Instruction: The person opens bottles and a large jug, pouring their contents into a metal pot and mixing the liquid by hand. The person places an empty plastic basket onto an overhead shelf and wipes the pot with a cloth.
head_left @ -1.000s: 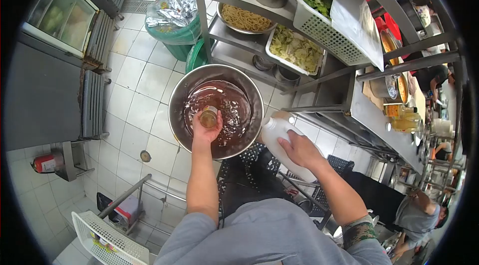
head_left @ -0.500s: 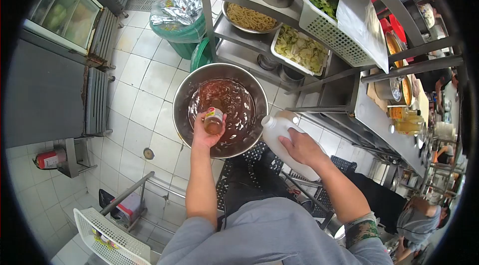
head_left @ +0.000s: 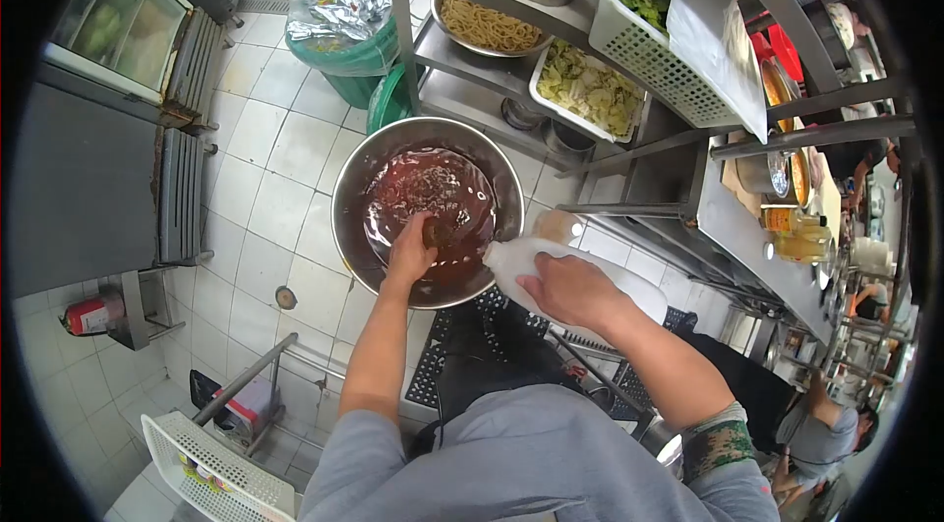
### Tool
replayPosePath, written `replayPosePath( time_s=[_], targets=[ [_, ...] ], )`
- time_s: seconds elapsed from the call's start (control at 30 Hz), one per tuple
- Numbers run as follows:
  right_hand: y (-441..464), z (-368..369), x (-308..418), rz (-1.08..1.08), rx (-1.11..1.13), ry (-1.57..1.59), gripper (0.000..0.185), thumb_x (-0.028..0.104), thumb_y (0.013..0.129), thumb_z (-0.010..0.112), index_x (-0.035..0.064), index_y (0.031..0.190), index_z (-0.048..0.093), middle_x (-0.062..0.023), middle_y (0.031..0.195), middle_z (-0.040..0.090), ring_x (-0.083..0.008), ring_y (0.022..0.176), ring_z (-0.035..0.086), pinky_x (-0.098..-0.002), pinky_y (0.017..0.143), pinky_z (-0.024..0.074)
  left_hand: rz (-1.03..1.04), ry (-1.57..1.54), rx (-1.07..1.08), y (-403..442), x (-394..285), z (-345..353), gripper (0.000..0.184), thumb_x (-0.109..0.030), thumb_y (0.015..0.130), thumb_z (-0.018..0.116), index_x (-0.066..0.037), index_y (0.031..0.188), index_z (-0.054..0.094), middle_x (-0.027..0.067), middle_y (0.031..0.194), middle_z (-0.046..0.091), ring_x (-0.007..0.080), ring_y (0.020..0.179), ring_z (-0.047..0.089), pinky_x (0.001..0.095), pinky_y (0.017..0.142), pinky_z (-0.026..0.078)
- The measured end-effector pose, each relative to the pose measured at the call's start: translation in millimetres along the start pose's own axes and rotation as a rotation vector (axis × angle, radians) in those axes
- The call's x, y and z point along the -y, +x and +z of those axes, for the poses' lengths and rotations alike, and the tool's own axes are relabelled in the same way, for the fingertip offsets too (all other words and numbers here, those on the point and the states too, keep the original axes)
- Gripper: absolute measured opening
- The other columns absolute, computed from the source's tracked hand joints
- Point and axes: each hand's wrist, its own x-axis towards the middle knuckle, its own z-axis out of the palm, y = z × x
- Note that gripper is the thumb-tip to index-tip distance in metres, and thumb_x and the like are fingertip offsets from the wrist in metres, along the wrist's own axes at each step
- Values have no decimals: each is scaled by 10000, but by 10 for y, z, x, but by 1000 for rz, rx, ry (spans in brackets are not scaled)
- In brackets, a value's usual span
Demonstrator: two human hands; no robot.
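A large steel bowl (head_left: 349, 183) of glossy reddish-brown liquid (head_left: 423, 173) is in front of me. My left hand (head_left: 410, 249) reaches over it, fingers wrapped round a small glass jar (head_left: 438, 232) whose label is now turned out of sight. The jar looks tipped toward the liquid; I cannot tell whether anything runs from it. My right hand (head_left: 573, 291) grips a whitish plastic jug (head_left: 516, 264) lying tilted on its side, its mouth at the bowl's right rim. No stream shows clearly at that mouth.
Beyond the bowl, a metal rack holds noodles (head_left: 489, 26), chopped cabbage (head_left: 580, 89) and a white basket (head_left: 678, 75) with broccoli. A green bin (head_left: 359, 70) stands at the back. Fridges (head_left: 84, 188) line the left. Another person (head_left: 826, 434) is at far right.
The jar in my left hand has tipped over toward the liquid, hiding its label. My right hand has moved the jug left and tilted it flatter, bringing its mouth to the bowl's rim.
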Motion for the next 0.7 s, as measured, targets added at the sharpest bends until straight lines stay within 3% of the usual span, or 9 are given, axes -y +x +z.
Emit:
replayPosePath(
  time_s=[0.2,0.4,0.5,0.6,0.63,0.7],
  targets=[
    [109,12,106,2,51,-16,477,380,1028,469,-69,1043,631,-264,924,700,-436,927,681,-511,849,531,97,-14,-65,73,-98,48,564,47,744,654,-68,1278,514,211,1238,605,422,1193,563,466,999,478],
    [152,-75,200,31,87,-24,477,378,1031,461,-67,1062,629,-261,970,704,-427,969,679,-510,873,526,94,14,-101,54,-107,70,576,40,745,691,-66,1280,508,198,1218,622,422,1171,579,469,988,483],
    [162,-35,179,20,64,-22,476,376,1035,455,-66,1073,626,-260,978,704,-425,973,680,-507,879,526,-170,-119,-138,72,-106,89,583,27,758,737,-82,1279,497,143,1212,637,384,1123,625,455,979,495],
    [152,14,149,11,67,-18,475,374,1037,451,-65,1087,625,-260,980,705,-422,978,681,-505,881,527,-526,-968,-227,203,155,248,598,10,779,762,-115,1289,476,80,1192,634,297,1053,658,432,907,521],
    [157,17,167,17,90,-29,474,374,1037,451,-64,1090,625,-258,983,706,-421,979,683,-504,882,528,-612,-1073,-184,244,208,231,543,-36,838,754,-150,1274,453,32,1185,638,247,1033,662,481,884,512],
    [177,66,173,11,102,-34,473,374,1036,453,-62,1093,628,-256,988,707,-418,978,686,-502,883,531,-698,-1260,-242,313,253,281,541,-46,845,754,-150,1283,454,40,1182,639,237,1045,650,511,889,504]
  ],
)
